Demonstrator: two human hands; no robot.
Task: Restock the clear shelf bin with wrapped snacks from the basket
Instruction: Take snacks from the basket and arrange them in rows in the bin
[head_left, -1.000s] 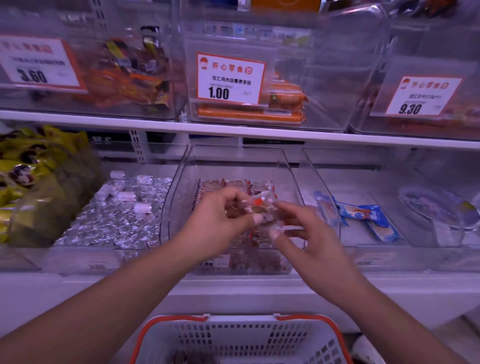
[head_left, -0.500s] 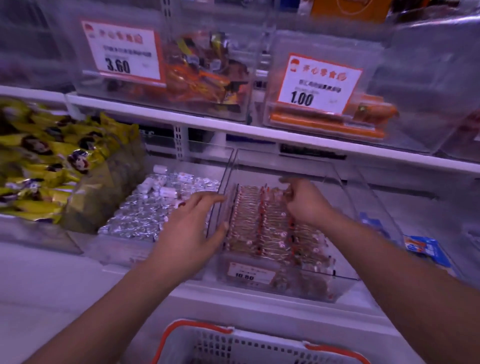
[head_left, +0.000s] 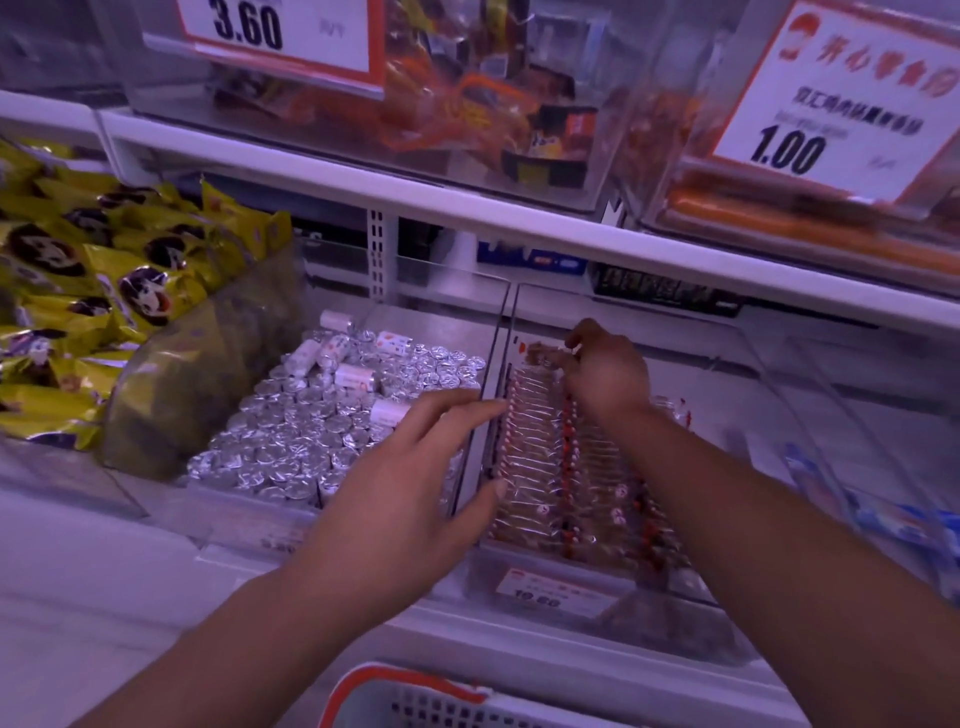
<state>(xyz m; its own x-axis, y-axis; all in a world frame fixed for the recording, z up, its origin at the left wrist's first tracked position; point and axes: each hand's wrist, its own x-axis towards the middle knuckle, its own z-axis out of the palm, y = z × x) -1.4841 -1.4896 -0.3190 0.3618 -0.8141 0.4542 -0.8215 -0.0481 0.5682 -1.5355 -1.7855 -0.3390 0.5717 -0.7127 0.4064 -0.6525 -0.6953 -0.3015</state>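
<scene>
Left hand (head_left: 395, 499) fingers (head_left: 457, 415) spread and nearly straight, relaxed, holding nothing; fingertips reach the left wall of the clear shelf bin (head_left: 496, 395), thumb tip just at its rim. Whether they press the wall or only hover at it, cannot tell. Right hand (head_left: 605, 374) is inside the bin near the back, fingers curled down, pinching one wrapped snack (head_left: 540, 356) at the far end of the rows. Wrapped snacks (head_left: 540, 462) fill the bin in about three packed rows, clear wrappers with red print; too many and too blurred to count. One price tag (head_left: 553, 587) on the bin front.

Basket (head_left: 415, 696), white with orange rim, sits at the bottom edge, below the shelf; contents not visible.

One bin of silver foil pieces (head_left: 291, 441) just left, with about five white rolls (head_left: 358, 376) on top. Yellow packets (head_left: 78, 291) piled far left. Two price cards on the upper shelf: 3.60 card (head_left: 275, 31), 1.00 card (head_left: 831, 104). Blue packets (head_left: 883, 519) in the bin to the right, blurred.
</scene>
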